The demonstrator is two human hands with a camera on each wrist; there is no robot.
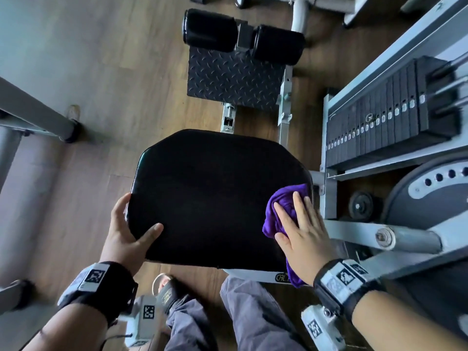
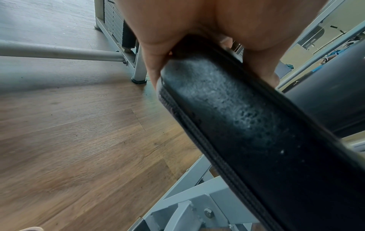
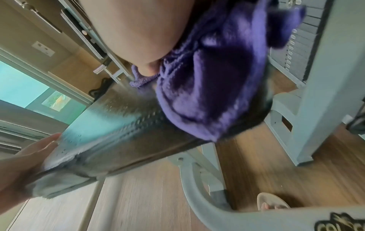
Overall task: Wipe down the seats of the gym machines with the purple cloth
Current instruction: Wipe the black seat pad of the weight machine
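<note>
The purple cloth [image 1: 283, 211] lies bunched at the right edge of the black seat [image 1: 215, 193]; soft and light, it should be handled under a flat palm; the right hand [image 1: 301, 231] presses it with straight fingers; the left hand [image 1: 129, 234] grips the seat's near-left corner.

The black padded seat [image 1: 217, 196] lies flat, glossy, its corners cut off, with a stitched seam along its side edge. The purple cloth [image 1: 283, 206] lies bunched and crumpled at the seat's 3 o'clock edge, one end hanging over the near corner.
</note>
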